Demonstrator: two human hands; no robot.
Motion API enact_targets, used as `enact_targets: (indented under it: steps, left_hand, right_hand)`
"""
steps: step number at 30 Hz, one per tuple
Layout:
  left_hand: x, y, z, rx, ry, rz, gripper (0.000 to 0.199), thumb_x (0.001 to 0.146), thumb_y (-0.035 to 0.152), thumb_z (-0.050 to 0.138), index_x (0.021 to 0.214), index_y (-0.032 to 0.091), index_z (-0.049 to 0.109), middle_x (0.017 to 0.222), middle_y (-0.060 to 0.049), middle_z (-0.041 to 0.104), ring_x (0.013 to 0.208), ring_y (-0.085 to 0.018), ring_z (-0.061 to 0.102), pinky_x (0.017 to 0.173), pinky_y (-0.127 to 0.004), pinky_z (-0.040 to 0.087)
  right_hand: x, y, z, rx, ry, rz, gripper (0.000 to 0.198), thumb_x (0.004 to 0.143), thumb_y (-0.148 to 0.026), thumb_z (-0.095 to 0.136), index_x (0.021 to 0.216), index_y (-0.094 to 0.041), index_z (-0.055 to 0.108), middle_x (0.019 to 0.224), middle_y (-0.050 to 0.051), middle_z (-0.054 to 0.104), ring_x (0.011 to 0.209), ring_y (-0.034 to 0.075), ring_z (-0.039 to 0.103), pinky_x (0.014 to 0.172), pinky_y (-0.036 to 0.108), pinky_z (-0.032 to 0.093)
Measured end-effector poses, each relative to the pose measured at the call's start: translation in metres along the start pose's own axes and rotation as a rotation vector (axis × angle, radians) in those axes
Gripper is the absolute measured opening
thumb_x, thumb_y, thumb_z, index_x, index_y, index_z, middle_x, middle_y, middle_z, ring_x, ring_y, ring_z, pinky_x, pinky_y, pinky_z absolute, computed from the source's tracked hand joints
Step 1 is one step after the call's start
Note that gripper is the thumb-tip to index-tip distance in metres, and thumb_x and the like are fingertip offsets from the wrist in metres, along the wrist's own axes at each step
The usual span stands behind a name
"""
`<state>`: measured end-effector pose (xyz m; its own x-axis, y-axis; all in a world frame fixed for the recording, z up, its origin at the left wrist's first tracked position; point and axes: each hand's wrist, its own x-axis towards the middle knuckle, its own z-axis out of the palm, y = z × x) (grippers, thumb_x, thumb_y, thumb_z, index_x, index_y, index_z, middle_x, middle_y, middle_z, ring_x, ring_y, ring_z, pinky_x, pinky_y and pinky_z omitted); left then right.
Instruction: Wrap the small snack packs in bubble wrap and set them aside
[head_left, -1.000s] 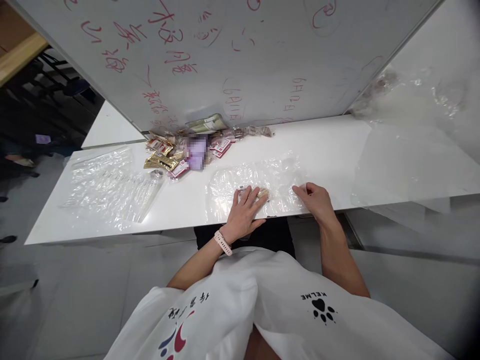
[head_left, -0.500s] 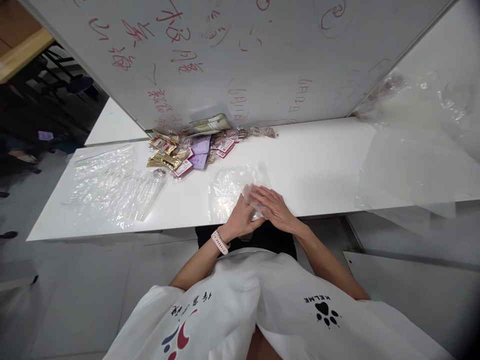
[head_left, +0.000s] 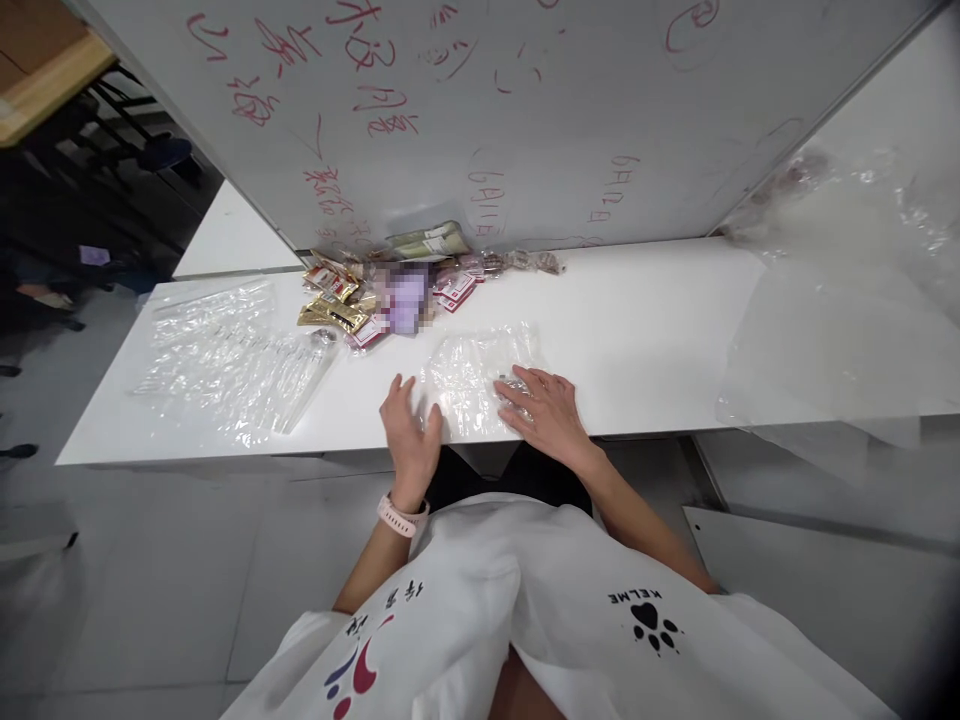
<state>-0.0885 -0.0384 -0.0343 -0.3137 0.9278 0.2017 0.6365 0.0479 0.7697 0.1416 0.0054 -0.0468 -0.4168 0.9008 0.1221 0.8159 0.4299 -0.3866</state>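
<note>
- Under the fingers of our right hand (head_left: 553, 415), the clear plastic bag (head_left: 466, 385) lies on the worktop (head_left: 637, 340); those fingers rest spread across its right part, over something too hidden to name.
- Just beyond the bag's left edge, our left hand (head_left: 411, 432) holds its fingers wide, thumb well apart, with nothing between; we cannot tell whether the thumb touches plastic.
- Between our hands, the film looks light, limp and slippery, likely to crease; we would pinch its left edge, nearest our left thumb, while the right fingers pin it.
</note>
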Motion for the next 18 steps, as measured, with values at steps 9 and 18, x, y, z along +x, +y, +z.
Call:
enact_targets:
  steps: [9, 18]
  left_hand:
    - [0.01, 0.004, -0.019, -0.249, -0.274, -0.422, 0.048, 0.082, 0.041, 0.065, 0.123, 0.017, 0.058, 0.066, 0.003, 0.06, 0.06, -0.014, 0.056, 0.06, -0.026, 0.044]
    - [0.01, 0.039, 0.009, -0.707, -0.25, -0.357, 0.023, 0.072, 0.034, 0.074, 0.066, 0.018, 0.059, 0.063, 0.004, 0.056, 0.06, -0.009, 0.048, 0.062, -0.023, 0.042]
  right_hand:
    - [0.018, 0.03, -0.023, 0.234, -0.306, -0.044, 0.052, 0.104, -0.053, 0.019, 0.138, -0.045, 0.058, 0.157, -0.005, 0.04, 0.142, 0.03, 0.035, 0.112, 0.056, 0.03]
    - [0.009, 0.013, 0.002, 0.14, 0.003, 0.026, 0.04, 0.098, -0.052, 0.047, 0.131, -0.037, 0.066, 0.15, 0.001, 0.05, 0.128, 0.032, 0.043, 0.101, 0.054, 0.035]
